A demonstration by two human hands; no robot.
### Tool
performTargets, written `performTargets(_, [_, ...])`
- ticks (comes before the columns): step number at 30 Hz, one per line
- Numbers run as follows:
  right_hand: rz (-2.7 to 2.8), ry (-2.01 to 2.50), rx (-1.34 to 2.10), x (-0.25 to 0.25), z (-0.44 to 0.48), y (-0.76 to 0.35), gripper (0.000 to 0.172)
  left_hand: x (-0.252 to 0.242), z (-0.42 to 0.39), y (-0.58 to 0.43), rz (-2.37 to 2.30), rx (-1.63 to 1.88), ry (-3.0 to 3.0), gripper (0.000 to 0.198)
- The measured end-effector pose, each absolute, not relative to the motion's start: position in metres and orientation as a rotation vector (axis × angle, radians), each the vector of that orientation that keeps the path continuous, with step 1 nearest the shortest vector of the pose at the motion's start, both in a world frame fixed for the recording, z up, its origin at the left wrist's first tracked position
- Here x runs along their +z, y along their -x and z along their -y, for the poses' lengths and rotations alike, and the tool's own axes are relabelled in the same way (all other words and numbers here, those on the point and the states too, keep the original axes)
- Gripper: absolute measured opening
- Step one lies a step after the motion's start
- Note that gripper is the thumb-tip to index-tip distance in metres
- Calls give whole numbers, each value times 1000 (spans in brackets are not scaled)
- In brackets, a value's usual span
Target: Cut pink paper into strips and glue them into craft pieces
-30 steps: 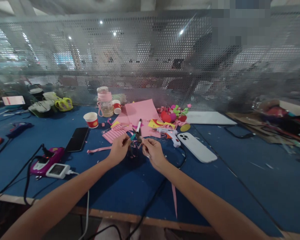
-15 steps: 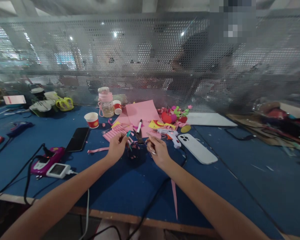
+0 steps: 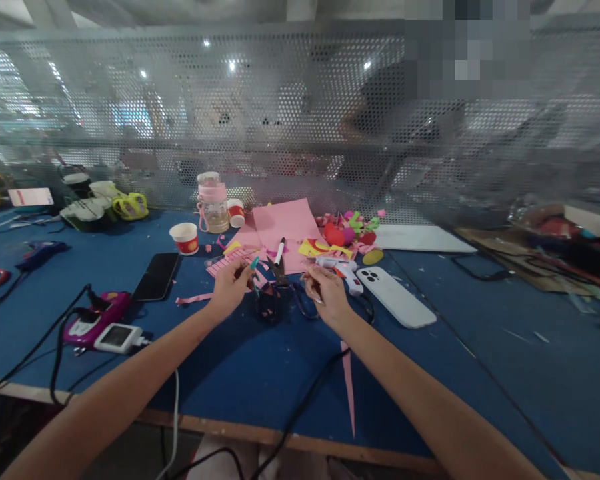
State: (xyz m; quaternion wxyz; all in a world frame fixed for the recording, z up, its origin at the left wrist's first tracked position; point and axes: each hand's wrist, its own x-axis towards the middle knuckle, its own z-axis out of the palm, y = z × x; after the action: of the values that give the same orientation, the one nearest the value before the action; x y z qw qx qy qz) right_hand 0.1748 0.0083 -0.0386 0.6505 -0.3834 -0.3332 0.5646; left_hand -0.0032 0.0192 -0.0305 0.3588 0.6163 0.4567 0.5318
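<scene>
My left hand (image 3: 231,288) pinches a small teal piece (image 3: 254,263) that sticks up from the fingertips; its kind is unclear. To the right of it, my right hand (image 3: 326,291) has its fingers closed together, and whatever is in them is too small to make out. Between the hands lies a dark clump (image 3: 269,307) with small pink bits on it. Just behind that are the dark scissors (image 3: 279,272), partly covered by a black-and-white marker (image 3: 280,251). A white and orange glue gun (image 3: 347,270) lies right behind my right hand.
Pink sheets (image 3: 285,223) and colourful foam pieces (image 3: 337,233) lie at the back. A white phone (image 3: 397,298) is at right; a black phone (image 3: 156,277), paper cup (image 3: 185,239) and purple power strip (image 3: 97,319) are at left. Cables cross the table (image 3: 260,380). A perforated metal screen (image 3: 290,120) stands behind.
My hands have moved slightly apart, the right one to the right and the left one a little leftward. The dark clump between them shows more plainly.
</scene>
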Motion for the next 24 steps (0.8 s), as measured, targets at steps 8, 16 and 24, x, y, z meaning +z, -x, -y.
performTargets(8, [768, 925, 1270, -40, -11, -180, 24, -26, -18, 4, -1189, 1370, -1573, 21])
performTargets(16, [682, 901, 1133, -35, -22, -200, 34, -13, -29, 15, -1206, 1558, -1119, 22])
performTargets(24, [925, 891, 1179, -36, -8, -179, 33, -8, -14, -1, -1182, 1386, -804, 20])
